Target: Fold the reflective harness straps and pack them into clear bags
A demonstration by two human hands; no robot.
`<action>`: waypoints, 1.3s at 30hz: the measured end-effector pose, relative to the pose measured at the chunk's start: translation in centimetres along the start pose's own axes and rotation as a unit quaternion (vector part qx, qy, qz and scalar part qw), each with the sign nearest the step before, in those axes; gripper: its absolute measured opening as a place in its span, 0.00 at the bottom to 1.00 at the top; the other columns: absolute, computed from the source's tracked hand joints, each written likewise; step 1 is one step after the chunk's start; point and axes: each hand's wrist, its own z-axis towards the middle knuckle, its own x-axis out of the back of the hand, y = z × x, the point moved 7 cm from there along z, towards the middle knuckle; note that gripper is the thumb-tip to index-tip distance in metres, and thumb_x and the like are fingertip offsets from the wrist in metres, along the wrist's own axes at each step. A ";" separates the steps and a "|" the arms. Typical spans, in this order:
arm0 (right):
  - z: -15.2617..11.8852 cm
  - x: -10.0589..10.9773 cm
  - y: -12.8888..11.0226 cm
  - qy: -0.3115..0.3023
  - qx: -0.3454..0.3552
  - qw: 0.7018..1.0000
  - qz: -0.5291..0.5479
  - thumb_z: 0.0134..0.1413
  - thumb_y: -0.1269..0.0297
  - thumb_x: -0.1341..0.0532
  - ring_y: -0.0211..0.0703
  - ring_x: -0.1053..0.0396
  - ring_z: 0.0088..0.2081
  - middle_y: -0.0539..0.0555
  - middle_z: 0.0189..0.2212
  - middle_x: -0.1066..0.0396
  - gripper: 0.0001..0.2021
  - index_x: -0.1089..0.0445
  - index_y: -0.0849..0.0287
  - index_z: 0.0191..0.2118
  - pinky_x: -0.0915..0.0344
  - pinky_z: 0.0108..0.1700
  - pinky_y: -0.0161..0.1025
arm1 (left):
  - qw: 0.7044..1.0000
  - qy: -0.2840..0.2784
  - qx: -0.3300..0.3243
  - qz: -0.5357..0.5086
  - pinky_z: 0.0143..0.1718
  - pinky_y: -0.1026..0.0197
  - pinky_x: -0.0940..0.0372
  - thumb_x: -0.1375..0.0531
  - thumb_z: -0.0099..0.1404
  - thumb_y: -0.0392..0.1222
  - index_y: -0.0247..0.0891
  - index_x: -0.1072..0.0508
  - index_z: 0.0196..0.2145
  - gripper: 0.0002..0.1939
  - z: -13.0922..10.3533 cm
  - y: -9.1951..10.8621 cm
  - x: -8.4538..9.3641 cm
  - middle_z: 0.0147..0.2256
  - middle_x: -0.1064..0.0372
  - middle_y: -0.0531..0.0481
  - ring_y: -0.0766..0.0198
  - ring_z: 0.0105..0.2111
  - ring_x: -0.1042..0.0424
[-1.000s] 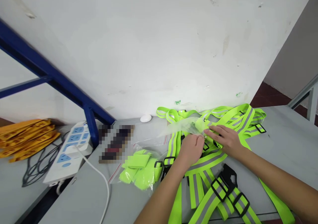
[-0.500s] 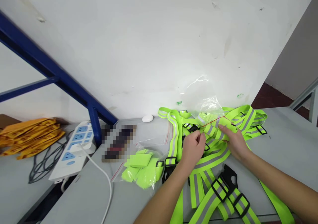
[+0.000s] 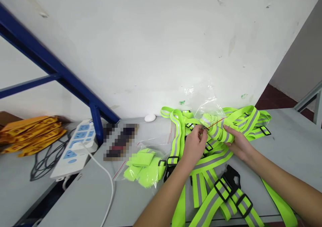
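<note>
Head view: one rolled strap (image 3: 221, 133), fluorescent yellow-green webbing with a silvery grey stripe, wound into a loose, layered bundle; located above the strap heap, right of centre, between the two hands.

One clear bag (image 3: 207, 98), thin, crinkled, glossy plastic with a red line near its mouth; it stands up beyond the bundle, whose far end lies inside.

One left hand (image 3: 195, 145), fingertips pinched together at the bag's near edge. One right hand (image 3: 238, 142), thumb above and fingers beneath, grasping the rolled strap.

Loose straps (image 3: 213, 163), same flat woven webbing, looped and crossed under the hands; overlapping, number uncertain. Toward the near edge: one black plastic buckle (image 3: 231, 179), pronged, and two rectangular black sliders (image 3: 244, 206).

One filled bag (image 3: 146, 168), transparent, holding folded yellow-green webbing, left of the heap. Flat bags (image 3: 157, 129), clear with red lines, stacked behind it; count unclear.

One smooth white oval object (image 3: 150, 118) by the wall. One pixelated item (image 3: 122, 143), detail obscured.

Farther left: one white power strip (image 3: 75, 150) with blue socket faces; one pile of orange-yellow strips (image 3: 32, 133), printed, uncounted.

One grey table (image 3: 98, 200), flat and smooth.
</note>
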 end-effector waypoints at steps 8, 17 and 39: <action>0.0 0.4 0.3 0.022 -0.008 0.999 -0.030 0.46 0.57 0.31 0.38 0.31 0.28 0.50 0.40 0.23 0.19 0.25 0.53 0.46 0.43 0.20 0.33 | 0.987 0.010 -0.047 0.151 0.27 0.61 0.47 0.47 0.67 0.48 0.42 0.31 0.40 0.10 0.3 0.7 0.8 0.32 0.29 0.52 0.63 0.25 0.34; -0.6 0.1 0.6 0.038 -0.024 0.998 -0.043 0.44 0.57 0.30 0.38 0.31 0.29 0.50 0.39 0.23 0.17 0.24 0.54 0.43 0.47 0.17 0.32 | 0.988 -0.026 0.063 -0.137 0.23 0.65 0.48 0.45 0.65 0.49 0.42 0.42 0.28 0.12 0.6 -1.3 -0.1 0.20 0.44 0.60 0.69 0.19 0.42; -0.5 -0.1 0.5 0.007 -0.045 0.999 -0.026 0.48 0.58 0.31 0.34 0.37 0.22 0.50 0.32 0.24 0.15 0.24 0.56 0.42 0.51 0.14 0.31 | 0.963 -0.052 0.119 -0.235 0.24 0.65 0.48 0.41 0.61 0.51 0.40 0.41 0.30 0.14 0.5 -1.5 -1.2 0.22 0.47 0.60 0.71 0.21 0.45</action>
